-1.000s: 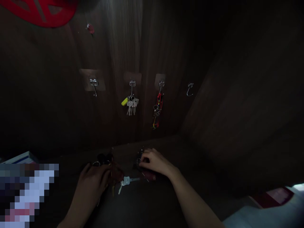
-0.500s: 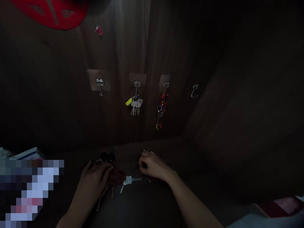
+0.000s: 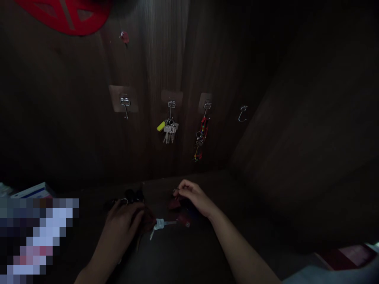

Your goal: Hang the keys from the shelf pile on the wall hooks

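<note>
My right hand (image 3: 195, 196) pinches a small metal key ring (image 3: 175, 190) between thumb and fingertips, just above the shelf. Dark red pieces (image 3: 174, 203) are below those fingertips; the dim light blurs their shape. My left hand (image 3: 126, 221) curls down over a bunch of keys on the shelf, covering most of it. A key with a pale translucent head (image 3: 160, 224) lies between the hands, pointing right. By its tip is a small dark red tag (image 3: 185, 221). Black key heads (image 3: 134, 195) and a metal ring (image 3: 124, 201) show beyond my left fingers.
On the wood panel, one hook holds silver keys (image 3: 169, 132) with a yellow tag, another a beaded red cord with keys (image 3: 201, 138). Bare hooks (image 3: 125, 102) (image 3: 242, 113) flank them. A box (image 3: 34, 191) stands left; a dark red box (image 3: 340, 256) lies lower right.
My right hand has lifted slightly and turned, bringing the pinched ring and red pieces into view. My left hand has shifted a little right, covering the yellowish key that showed before.
</note>
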`<state>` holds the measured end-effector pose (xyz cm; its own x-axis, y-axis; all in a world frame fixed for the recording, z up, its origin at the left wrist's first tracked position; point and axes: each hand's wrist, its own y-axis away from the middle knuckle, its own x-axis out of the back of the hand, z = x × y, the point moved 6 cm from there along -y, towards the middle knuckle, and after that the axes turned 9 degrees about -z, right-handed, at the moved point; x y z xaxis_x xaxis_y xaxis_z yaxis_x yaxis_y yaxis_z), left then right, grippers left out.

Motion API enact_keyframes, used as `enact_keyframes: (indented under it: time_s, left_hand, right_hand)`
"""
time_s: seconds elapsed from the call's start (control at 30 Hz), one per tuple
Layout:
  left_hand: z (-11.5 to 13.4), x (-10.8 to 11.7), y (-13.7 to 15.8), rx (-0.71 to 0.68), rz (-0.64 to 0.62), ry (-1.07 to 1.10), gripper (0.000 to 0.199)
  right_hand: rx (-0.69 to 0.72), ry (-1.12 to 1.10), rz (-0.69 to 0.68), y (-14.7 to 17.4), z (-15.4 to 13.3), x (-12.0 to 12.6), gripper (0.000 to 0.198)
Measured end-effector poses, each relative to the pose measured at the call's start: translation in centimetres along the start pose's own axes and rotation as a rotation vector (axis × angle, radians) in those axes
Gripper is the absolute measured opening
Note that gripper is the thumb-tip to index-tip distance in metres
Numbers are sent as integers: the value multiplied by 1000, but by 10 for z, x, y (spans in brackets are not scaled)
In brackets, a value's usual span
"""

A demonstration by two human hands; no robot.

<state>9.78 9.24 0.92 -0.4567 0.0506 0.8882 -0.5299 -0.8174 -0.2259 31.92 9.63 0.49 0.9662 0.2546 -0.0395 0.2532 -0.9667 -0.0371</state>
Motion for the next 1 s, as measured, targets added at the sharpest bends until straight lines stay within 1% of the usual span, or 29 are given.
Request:
enact_keyframes:
  time_s: [0.13,0.3,0.37,0.5,0.63,0.73,0.87,0.93,1.0]
  left_hand:
    - [5,0,0,-17,31,41,20]
    - [19,-3,2,-84,87,125,27]
    - [26,-5,4,-81,88,168,32]
    - [34,-10,5,-8,60,271,36]
    - [37,-15,2,5,-5,373,33]
    - [35,-18,0,42,-41,453,31]
    - [36,-16,-1,128,-93,647,24]
    - [37,-13,-1,186,-115,755,22]
    - [36,-11,-1,261,-146,863,24]
  right_hand:
    - [7,-162,-47,-1,7,-6,15]
    - [7,-162,-149,-1,3,-22,18]
    - [-12,-176,-196,1,1,-31,21]
    - [-48,-238,-281,3,5,-48,24]
    - [-66,-286,-345,2,12,-56,24]
    - [-42,-333,-349,2,10,-56,24]
    - [-26,-368,-334,2,6,-56,23]
    - [-27,-357,-299,1,5,-53,23]
    - [-33,-323,-236,0,6,-48,24]
